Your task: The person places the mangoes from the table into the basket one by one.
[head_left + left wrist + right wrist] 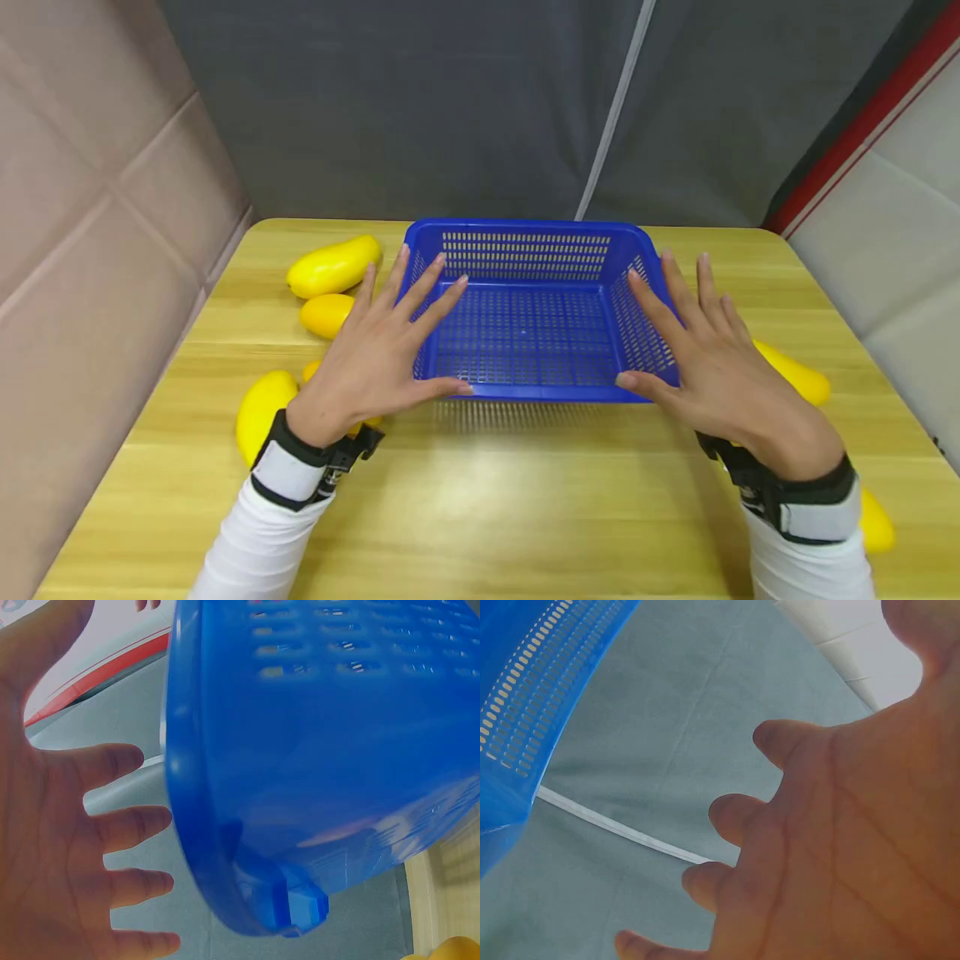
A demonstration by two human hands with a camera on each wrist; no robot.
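An empty blue slotted basket [525,227] stands on the wooden table [525,500]. My left hand [382,346] hovers at its left wall with fingers straight and spread, holding nothing. My right hand [701,350] mirrors it at the right wall, fingers spread as well. In the left wrist view the palm [67,847] stays apart from the basket's rim [187,787]. The right wrist view shows the right hand [840,847] with a gap to the basket [540,697]. Yellow mangoes lie on both sides of the basket.
Left of the basket lie a large mango [333,267], a smaller one [326,315] and another [261,412] by my left wrist. On the right, one mango [798,375] shows behind my hand and one [876,521] near my sleeve. Padded walls close in left and right.
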